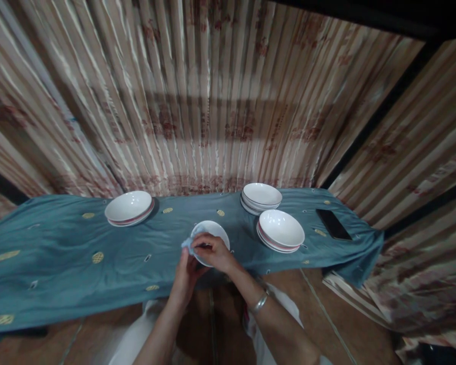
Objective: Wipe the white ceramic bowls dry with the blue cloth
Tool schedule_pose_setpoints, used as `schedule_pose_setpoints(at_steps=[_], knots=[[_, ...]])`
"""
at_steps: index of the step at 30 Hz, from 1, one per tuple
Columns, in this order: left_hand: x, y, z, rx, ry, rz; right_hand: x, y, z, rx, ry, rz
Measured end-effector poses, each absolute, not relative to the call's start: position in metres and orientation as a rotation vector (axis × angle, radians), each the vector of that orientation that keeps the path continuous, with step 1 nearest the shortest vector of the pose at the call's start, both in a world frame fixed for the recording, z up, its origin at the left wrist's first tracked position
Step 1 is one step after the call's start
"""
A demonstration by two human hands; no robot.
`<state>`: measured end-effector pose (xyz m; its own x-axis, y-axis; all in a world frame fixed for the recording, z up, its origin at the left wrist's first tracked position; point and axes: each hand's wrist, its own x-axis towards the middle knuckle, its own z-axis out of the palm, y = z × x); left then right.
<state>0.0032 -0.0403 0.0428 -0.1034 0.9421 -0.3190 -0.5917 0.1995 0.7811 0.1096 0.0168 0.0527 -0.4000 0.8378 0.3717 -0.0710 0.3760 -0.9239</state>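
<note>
A white bowl (217, 231) is near the table's front edge, in front of me. My left hand (187, 274) is closed at the bowl's near left edge, thumb up by the rim and the other fingers partly hidden beneath. In my right hand (216, 252) a light blue cloth (190, 242) is pinched, and it lies over the bowl's left rim. The right hand covers part of the bowl's inside. A silver bangle (261, 302) circles the right wrist.
White bowls are stacked at the left (129, 205), at the back right (262, 194) and at the near right (281, 228). A black phone (333, 224) lies near the right end of the blue tablecloth (68, 258). Striped curtains (213, 101) hang behind.
</note>
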Motion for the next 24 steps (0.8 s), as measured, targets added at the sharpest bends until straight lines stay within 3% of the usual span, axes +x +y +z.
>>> schedule_pose_setpoints(at_steps=[10,20,24], knots=[[0.002,-0.041,0.050,0.506,1.106,1.386,0.151,0.004,0.053,-0.755,-1.931,1.373],[0.006,-0.042,0.054,0.544,1.135,1.391,0.162,0.008,0.041,-1.169,-2.295,0.595],[0.005,-0.042,0.054,0.552,1.134,1.387,0.148,0.013,0.036,-1.170,-2.176,0.544]])
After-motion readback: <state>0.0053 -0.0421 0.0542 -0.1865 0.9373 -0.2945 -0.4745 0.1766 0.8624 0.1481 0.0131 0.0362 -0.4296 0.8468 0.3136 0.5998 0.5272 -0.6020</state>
